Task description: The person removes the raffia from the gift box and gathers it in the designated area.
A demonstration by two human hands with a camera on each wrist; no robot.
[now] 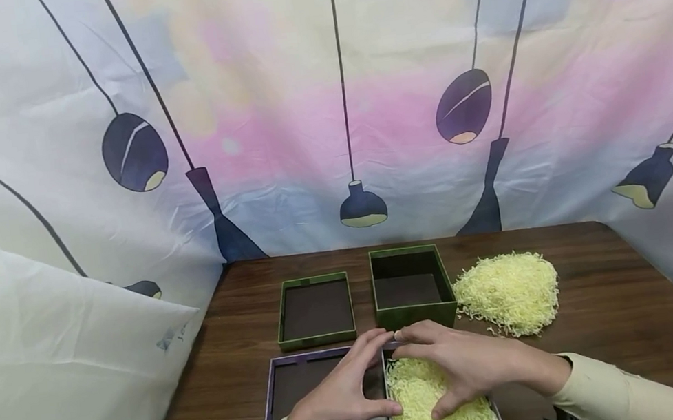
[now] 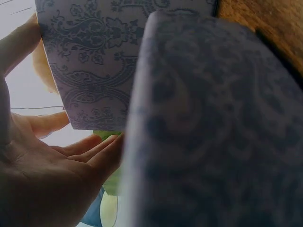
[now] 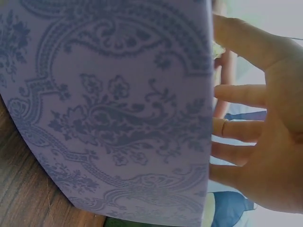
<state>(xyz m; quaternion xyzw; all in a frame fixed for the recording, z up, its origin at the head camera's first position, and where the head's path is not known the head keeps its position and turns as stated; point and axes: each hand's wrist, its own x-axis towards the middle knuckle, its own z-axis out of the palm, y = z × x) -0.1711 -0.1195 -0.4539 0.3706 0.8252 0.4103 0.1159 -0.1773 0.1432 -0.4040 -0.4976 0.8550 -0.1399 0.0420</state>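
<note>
A purple box with a dark damask pattern stands at the table's near edge, filled with pale yellow paper shreds. Over its far left corner reaches my left hand, fingers extended and thumb by the left rim. My right hand arches above the shreds, its thumb touching them and its fingers stretched toward the far rim. At the far rim the fingertips of both hands nearly meet. Beside the box on the left lies a shallow purple-edged lid, inside up, partly covered by my left hand and forearm.
Behind the purple box stands an open green box with a dark interior. Left of it lies a shallow green lid. A heap of yellow paper shreds sits to its right on the wooden table. Printed cloth hangs behind.
</note>
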